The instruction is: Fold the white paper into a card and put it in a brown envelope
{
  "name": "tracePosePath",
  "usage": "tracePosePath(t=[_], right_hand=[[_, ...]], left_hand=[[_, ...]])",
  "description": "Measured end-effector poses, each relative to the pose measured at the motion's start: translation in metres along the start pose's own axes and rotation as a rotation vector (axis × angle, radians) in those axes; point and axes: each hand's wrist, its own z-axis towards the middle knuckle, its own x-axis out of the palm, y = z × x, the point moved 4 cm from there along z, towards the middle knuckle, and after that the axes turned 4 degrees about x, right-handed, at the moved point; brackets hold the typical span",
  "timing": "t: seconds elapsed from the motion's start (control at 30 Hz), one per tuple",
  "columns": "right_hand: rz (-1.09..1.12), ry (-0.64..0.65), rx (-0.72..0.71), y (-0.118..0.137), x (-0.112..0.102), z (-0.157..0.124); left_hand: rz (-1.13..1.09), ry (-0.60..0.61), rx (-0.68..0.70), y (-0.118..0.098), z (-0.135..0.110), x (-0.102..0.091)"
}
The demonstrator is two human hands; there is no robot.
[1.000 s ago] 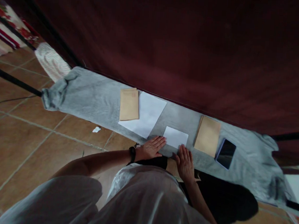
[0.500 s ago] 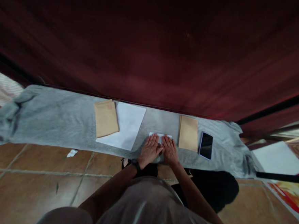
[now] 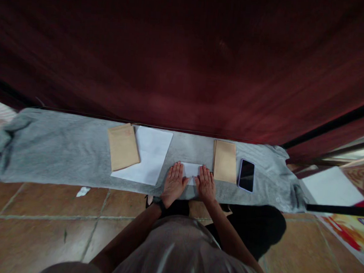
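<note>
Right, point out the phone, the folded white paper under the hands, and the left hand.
phone point(image 3: 247, 175), head view, middle of its dark screen.
folded white paper point(image 3: 191, 169), head view, bare strip between the two hands.
left hand point(image 3: 172, 185), head view, back of the hand, flat on the paper.

small folded white paper point(image 3: 191, 169), flat on grey cloth point(image 3: 59, 148)

We can read no text, label, brand or number anywhere: the brown envelopes point(image 3: 123, 146), the white sheet point(image 3: 148, 155) and the dark phone screen point(image 3: 246, 175) show us no legible marks.
</note>
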Motion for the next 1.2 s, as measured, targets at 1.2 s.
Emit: tracePosePath(t=[1.2], right_hand=[[0.008, 0.068, -0.078, 0.002, -0.014, -0.059]], left_hand=[[-0.081, 0.164, 0.525, -0.021, -0.023, -0.013]])
